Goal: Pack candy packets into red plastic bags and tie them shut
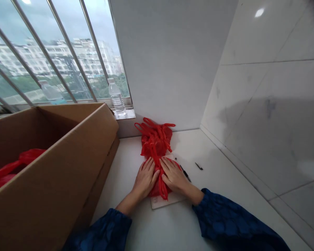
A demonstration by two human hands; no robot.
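Both palms press down on a knotted red plastic bag [162, 184] in front of me. My left hand [146, 177] lies over its left side with the fingers stretched forward. On the right side rests my right hand [174, 175], its fingers also extended and flat. The bag's tied loops show between the two hands; its contents cannot be made out. Under it is a pale, flat, book-like item [158, 204], mostly covered. Just beyond my fingertips sit more red plastic bags [157, 139] with their handles sticking up.
A large open cardboard box [68, 167] with red bags [18, 165] inside stands on the left. A black pen [185, 173] and a small black piece [199, 166] lie on the white tabletop [211, 181]. A clear bottle [117, 99] stands by the barred window. Walls border the back and right.
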